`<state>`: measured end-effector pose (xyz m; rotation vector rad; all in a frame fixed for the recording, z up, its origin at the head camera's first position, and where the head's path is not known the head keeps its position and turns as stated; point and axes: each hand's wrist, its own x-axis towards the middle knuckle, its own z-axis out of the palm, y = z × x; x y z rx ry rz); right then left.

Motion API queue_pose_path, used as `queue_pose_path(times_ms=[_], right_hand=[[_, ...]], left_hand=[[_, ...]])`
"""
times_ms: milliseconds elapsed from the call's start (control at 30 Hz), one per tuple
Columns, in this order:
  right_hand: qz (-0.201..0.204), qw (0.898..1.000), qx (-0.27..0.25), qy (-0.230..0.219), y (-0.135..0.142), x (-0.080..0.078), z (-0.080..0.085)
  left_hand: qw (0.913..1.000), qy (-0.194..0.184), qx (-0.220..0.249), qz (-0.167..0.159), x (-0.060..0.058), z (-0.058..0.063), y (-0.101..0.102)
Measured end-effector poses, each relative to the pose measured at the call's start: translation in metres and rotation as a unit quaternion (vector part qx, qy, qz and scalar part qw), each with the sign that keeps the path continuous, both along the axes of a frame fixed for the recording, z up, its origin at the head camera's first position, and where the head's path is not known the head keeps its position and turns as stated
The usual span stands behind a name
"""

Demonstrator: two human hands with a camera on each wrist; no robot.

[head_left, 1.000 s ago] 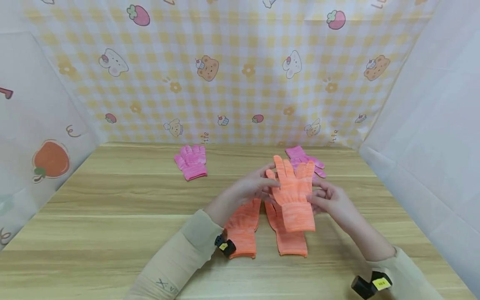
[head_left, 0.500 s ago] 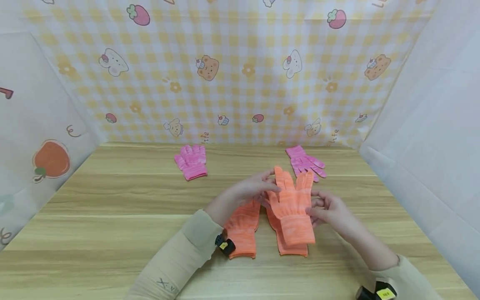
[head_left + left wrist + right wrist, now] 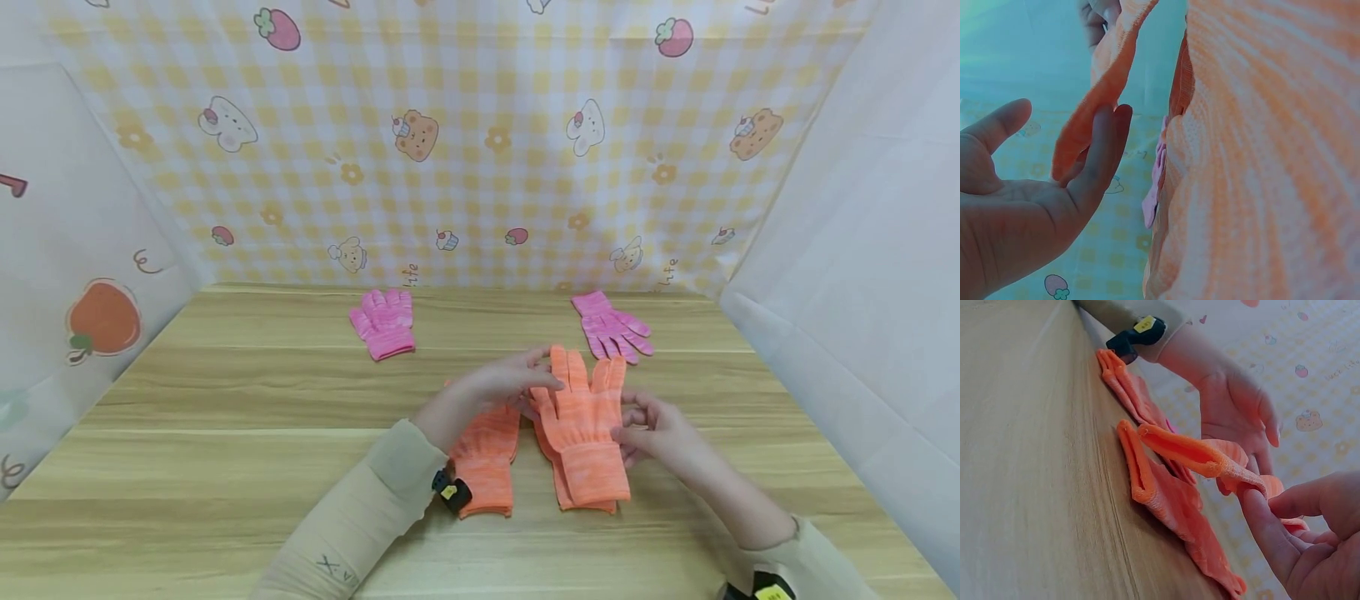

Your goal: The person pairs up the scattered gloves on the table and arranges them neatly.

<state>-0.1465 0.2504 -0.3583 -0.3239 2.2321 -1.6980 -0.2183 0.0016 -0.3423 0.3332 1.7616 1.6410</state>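
An orange knit glove [image 3: 588, 425], fingers pointing away, hangs just above a second orange glove [image 3: 549, 457] and largely covers it in the head view. My right hand [image 3: 654, 429] pinches its right edge between thumb and forefinger. My left hand [image 3: 510, 379] is at its left side; the fingers lie behind the glove while the thumb stands off it, as the left wrist view shows. In the right wrist view the held glove's cuff [image 3: 1185, 453] gapes a little above the lower glove [image 3: 1172, 515]. Another orange glove [image 3: 483, 467] lies under my left forearm, partly hidden.
Two pink gloves lie farther back on the wooden table [image 3: 225, 417]: one pink glove [image 3: 386, 325] left of centre, another pink glove [image 3: 609, 325] behind the held one. A checked cloth [image 3: 465, 192] hangs behind the table, with pale cloth walls at both sides.
The held orange glove has come down and towards me, over the orange glove beneath it. My right hand has lowered with it; my left hand has shifted only slightly. The back pink glove shows fully now.
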Motion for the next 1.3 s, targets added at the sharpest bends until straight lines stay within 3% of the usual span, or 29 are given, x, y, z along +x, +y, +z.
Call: queue_pose_path(times_ms=[367,567,1300], right_hand=[[0.001,1.000,0.004,-0.007,0.003,-0.005,-0.013],[0.007,1.000,0.010,-0.016,0.003,-0.006,-0.018],[0.016,0.998,0.039,-0.042,0.003,-0.006,-0.023]], left_hand=[[0.9994,-0.012,0.000,-0.033,-0.001,-0.003,0.001],[0.9991,-0.023,0.010,-0.034,-0.003,-0.005,-0.001],[0.9987,-0.006,-0.010,-0.049,-0.006,-0.009,-0.008]])
